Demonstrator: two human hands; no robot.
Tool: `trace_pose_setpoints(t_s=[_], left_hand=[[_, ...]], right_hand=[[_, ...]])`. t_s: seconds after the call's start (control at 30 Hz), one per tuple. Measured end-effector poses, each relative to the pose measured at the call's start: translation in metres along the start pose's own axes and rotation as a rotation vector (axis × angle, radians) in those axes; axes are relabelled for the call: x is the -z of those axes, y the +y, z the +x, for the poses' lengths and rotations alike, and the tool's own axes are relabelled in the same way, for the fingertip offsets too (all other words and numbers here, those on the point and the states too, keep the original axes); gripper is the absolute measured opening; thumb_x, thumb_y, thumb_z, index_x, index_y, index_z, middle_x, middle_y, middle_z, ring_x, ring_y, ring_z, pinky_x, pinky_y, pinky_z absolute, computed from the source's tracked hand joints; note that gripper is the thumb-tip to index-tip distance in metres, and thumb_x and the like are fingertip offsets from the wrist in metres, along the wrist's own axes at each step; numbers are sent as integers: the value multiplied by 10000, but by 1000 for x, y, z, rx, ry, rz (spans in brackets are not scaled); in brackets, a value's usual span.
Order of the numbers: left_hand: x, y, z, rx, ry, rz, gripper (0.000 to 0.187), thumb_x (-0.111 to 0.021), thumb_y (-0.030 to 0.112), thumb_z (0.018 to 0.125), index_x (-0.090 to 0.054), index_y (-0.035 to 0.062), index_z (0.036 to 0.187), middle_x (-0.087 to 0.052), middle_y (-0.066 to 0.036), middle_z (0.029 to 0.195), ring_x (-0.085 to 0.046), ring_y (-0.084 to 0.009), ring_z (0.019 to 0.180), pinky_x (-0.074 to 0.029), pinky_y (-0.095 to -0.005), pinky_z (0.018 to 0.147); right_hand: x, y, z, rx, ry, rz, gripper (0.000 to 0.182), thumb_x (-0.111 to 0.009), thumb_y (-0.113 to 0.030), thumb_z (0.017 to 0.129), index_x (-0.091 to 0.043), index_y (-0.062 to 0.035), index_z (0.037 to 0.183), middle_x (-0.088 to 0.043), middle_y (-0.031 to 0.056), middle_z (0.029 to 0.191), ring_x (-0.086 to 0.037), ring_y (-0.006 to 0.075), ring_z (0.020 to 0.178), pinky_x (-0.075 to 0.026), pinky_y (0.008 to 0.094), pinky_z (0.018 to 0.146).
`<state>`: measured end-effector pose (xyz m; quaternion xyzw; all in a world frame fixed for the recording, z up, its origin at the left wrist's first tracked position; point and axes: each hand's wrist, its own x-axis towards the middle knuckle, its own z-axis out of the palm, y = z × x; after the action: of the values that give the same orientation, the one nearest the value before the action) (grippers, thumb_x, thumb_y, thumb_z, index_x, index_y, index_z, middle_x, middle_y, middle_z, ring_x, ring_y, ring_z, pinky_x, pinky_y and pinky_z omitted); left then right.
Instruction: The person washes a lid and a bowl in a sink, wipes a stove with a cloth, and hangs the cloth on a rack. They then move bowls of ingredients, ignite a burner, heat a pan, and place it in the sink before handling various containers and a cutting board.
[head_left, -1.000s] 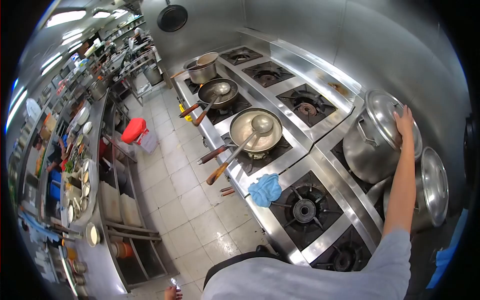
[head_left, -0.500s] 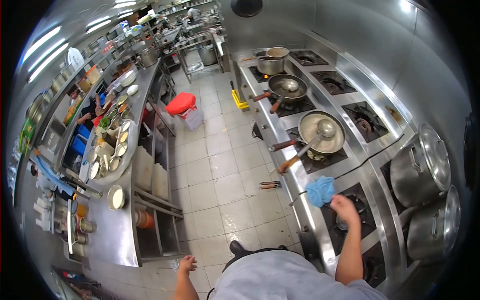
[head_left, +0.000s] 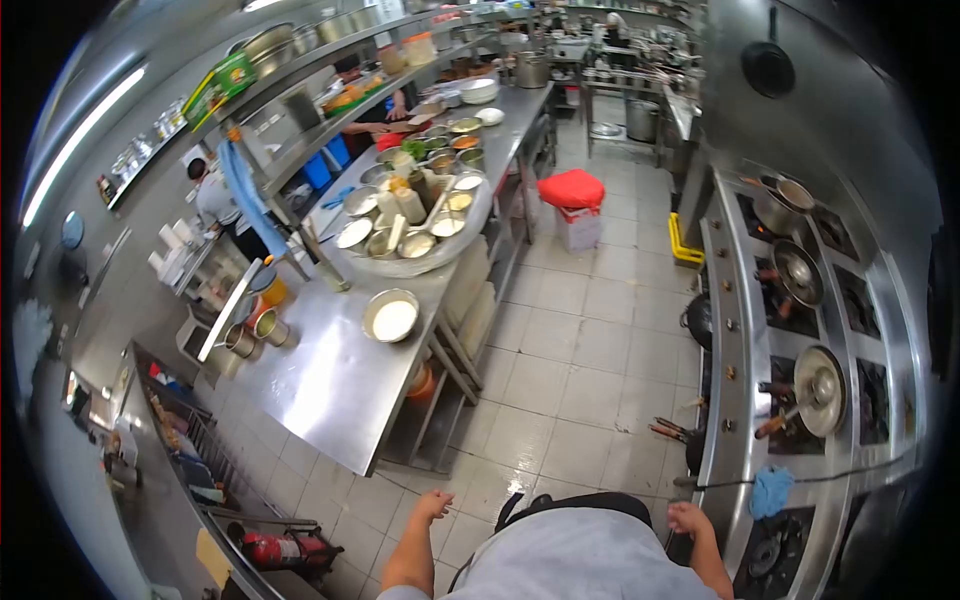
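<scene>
My left hand point(head_left: 432, 505) is in front of my body, low over the floor, fingers loosely bent and apart, nothing in them. Near the stove's front edge is my right hand point(head_left: 688, 518), also empty with loosely curled fingers. A crumpled blue cloth point(head_left: 771, 492) lies on the stove point(head_left: 733, 410), to the right of that hand and apart from it. Farther up the stove, a pan point(head_left: 833, 405) with a ladle point(head_left: 822, 385) in it rests on a burner. Another wok point(head_left: 815, 262) and a pot point(head_left: 775, 210) stand beyond.
Left of the aisle runs a steel counter point(head_left: 330, 400) with a bowl of white liquid point(head_left: 393, 318) and several containers. A red-covered bin point(head_left: 572, 192) stands on the tiled floor. Two other people are behind the counter. A fire extinguisher point(head_left: 285, 550) is at lower left.
My view has turned left, showing more counter. My right hand has drawn back from the blue cloth, which stays on the stove. My left hand remains empty beside my body.
</scene>
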<state>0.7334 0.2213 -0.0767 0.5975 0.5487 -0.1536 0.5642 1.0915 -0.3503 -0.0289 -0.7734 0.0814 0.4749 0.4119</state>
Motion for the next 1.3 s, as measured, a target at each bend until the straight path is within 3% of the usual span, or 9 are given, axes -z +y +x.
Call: trace_pose_setpoints(t_s=[0.13, 0.3, 0.47, 0.6, 0.73, 0.8, 0.87, 1.1, 1.3], left_hand=[[0, -21, 4, 49, 40, -69, 409, -645, 418, 853, -585, 32, 972, -673, -87, 928, -657, -235, 765, -523, -330, 573], [-23, -47, 13, 163, -15, -37, 395, -635, 414, 857, -586, 50, 1001, -676, -88, 932, -657, -236, 749, -530, -348, 571], [-26, -8, 39, 210, -43, 58, 400, -633, 444, 844, -610, 84, 1016, -675, -80, 930, -653, -219, 728, -533, -358, 576], [-20, 85, 73, 56, -79, 11, 416, -657, 480, 818, -657, 93, 969, -665, -43, 1000, -634, -175, 814, -522, -343, 637], [-15, 320, -17, -474, -324, -141, 333, -623, 379, 897, -679, 71, 1008, -623, -55, 1152, -552, -158, 1054, -422, -326, 935], [-20, 402, -46, -758, -566, -53, 281, -579, 307, 927, -675, 72, 1046, -492, -77, 1361, -480, -211, 1190, -360, -378, 1020], [-38, 463, -74, -945, -644, 54, 268, -573, 304, 934, -680, 68, 1003, -444, -99, 1412, -420, -243, 1265, -330, -399, 1045], [-72, 533, -29, -1151, -674, 273, 217, -581, 250, 934, -650, 55, 871, -427, -95, 1428, -374, -291, 1293, -296, -431, 1057], [-77, 608, 1, -1065, -740, 259, 247, -514, 283, 969, -599, 51, 954, -421, -121, 1416, -361, -296, 1301, -271, -436, 1068]], right_hand=[[5, 3, 22, -186, -30, -144, 264, -621, -198, 886, -616, -72, 1118, -625, 28, 833, -611, 143, 633, -494, 286, 530], [6, -49, 57, -188, 14, -132, 224, -614, -198, 889, -618, -74, 1076, -624, 25, 805, -605, 142, 607, -496, 295, 520], [1, -116, 127, -84, -55, -67, 173, -600, -186, 895, -605, -67, 1021, -618, 30, 787, -586, 138, 582, -473, 290, 483], [4, -184, 180, -13, -207, -248, 168, -598, -198, 904, -601, -68, 1010, -625, 27, 797, -582, 136, 592, -477, 291, 492], [22, -231, 257, 99, -219, -199, 186, -592, -206, 905, -590, -78, 1039, -632, 30, 800, -590, 134, 591, -466, 282, 469], [33, -275, 279, 8, -179, -96, 217, -593, -218, 904, -572, -94, 1080, -638, 29, 815, -601, 129, 596, -471, 277, 477], [48, -310, 306, 32, -162, -160, 232, -592, -216, 904, -564, -98, 1102, -640, 30, 824, -603, 129, 596, -474, 277, 480], [80, -372, 338, 122, -39, -70, 272, -595, -205, 905, -562, -101, 1153, -632, 26, 833, -599, 125, 607, -476, 279, 488], [86, -327, 352, -8, -107, -132, 183, -574, -156, 912, -594, -56, 1064, -604, 34, 778, -577, 149, 579, -470, 299, 468]])
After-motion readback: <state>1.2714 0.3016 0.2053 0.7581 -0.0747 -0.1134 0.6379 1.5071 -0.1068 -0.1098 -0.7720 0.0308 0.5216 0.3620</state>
